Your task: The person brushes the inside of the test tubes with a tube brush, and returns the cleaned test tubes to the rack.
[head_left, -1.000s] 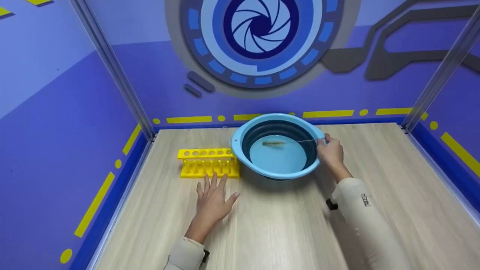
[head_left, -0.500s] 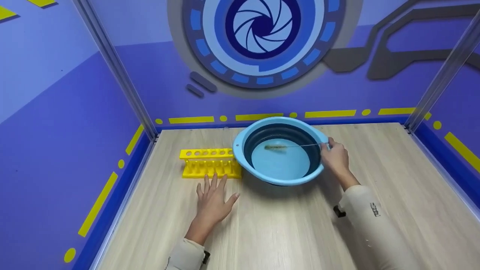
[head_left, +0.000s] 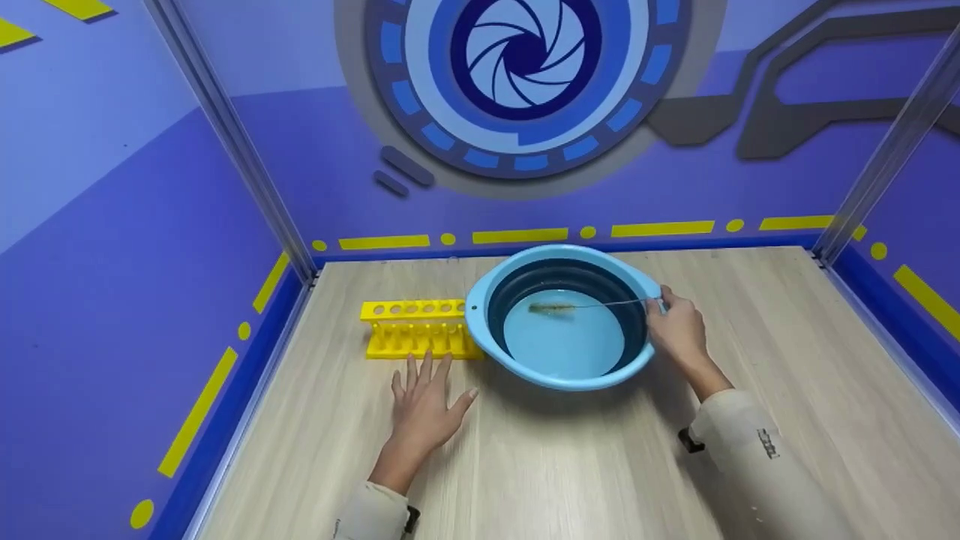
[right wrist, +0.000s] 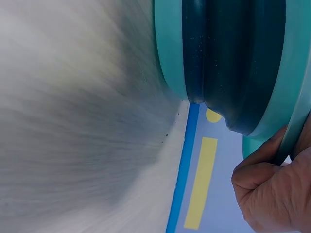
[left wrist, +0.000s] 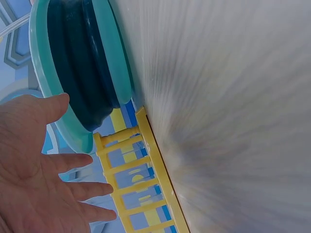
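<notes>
A light-blue collapsible basin (head_left: 564, 381) with dark folding walls stands on the table. Its right handle is gripped by my right hand (head_left: 677, 326), with fingers curled round the rim in the right wrist view. A thin-wired bottle brush (head_left: 553, 308) lies across the inside, bristles over the basin's floor. The wire end runs to my right hand; whether the fingers pinch it too, I cannot tell. Left of the basin is a yellow test tube rack (head_left: 416, 310). My left hand (head_left: 425, 409) is spread flat in front of it, fingertips close to its base.
The wood-grain table (head_left: 555, 480) meets a printed blue-purple back wall (head_left: 300, 172), and side panels stand at left and right. A small clear object, too faint to identify, lies behind the rack near the back wall.
The basin has slid toward me and slightly right, with the brush inside and my right hand on its handle. The left hand and the rack stay about where they were.
</notes>
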Demonstrator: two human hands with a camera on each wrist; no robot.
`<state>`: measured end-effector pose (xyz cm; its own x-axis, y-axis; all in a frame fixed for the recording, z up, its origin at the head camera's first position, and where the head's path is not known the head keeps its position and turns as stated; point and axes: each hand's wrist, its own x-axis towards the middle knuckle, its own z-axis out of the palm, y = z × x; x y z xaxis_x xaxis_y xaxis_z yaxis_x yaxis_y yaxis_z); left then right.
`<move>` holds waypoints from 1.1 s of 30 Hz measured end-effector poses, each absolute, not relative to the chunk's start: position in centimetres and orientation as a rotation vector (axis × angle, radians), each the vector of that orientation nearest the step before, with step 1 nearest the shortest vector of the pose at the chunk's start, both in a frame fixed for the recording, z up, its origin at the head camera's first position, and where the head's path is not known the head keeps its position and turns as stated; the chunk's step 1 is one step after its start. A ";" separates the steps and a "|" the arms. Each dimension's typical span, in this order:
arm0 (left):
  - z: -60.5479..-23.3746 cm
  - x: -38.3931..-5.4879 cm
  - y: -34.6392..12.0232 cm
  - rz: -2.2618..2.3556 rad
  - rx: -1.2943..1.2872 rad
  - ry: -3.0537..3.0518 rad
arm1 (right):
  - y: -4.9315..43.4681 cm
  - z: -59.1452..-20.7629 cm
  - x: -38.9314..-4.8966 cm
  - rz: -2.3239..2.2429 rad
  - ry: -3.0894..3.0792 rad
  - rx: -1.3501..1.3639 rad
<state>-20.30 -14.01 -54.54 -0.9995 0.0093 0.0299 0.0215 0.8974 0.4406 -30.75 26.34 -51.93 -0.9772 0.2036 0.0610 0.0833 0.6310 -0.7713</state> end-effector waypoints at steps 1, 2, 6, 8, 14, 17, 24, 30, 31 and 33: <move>-54.5 -20.3 -14.0 -0.709 -0.020 -3.036 | 26.4 -51.9 -30.6 1.279 -2.711 -0.236; -54.5 -20.3 -14.0 -0.718 -0.017 -3.035 | 26.4 -51.9 -30.4 1.288 -2.714 -0.232; -54.4 -20.3 -14.0 -0.731 -0.004 -3.030 | 26.5 -52.0 -29.6 1.291 -2.730 -0.216; -54.4 -20.3 -14.0 -0.737 -0.006 -3.023 | 26.5 -52.1 -29.1 1.279 -2.733 -0.201; -54.6 -20.4 -14.1 -0.743 -0.003 -3.022 | 26.6 -52.1 -27.9 1.238 -2.751 -0.176; -54.7 -20.4 -14.2 -0.727 0.009 -3.026 | 26.6 -52.0 -27.4 1.232 -2.772 -0.165; -55.0 -20.3 -14.3 -0.689 0.007 -3.023 | 26.4 -52.2 -25.9 1.173 -2.811 -0.125; -54.7 -20.2 -14.4 -0.677 0.006 -3.022 | 26.5 -52.3 -24.7 1.106 -2.789 -0.092; -54.5 -20.2 -14.3 -0.681 0.006 -3.020 | 26.5 -52.3 -24.6 1.109 -2.783 -0.092; -54.3 -20.3 -14.3 -0.688 0.009 -3.016 | 26.5 -52.3 -24.5 1.116 -2.778 -0.097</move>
<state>-20.26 -14.30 -54.29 -0.9988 -0.0167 0.0457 0.0048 0.9012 0.4334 -24.49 26.47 -52.28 -0.9872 0.1142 0.1115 0.0053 0.7217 -0.6921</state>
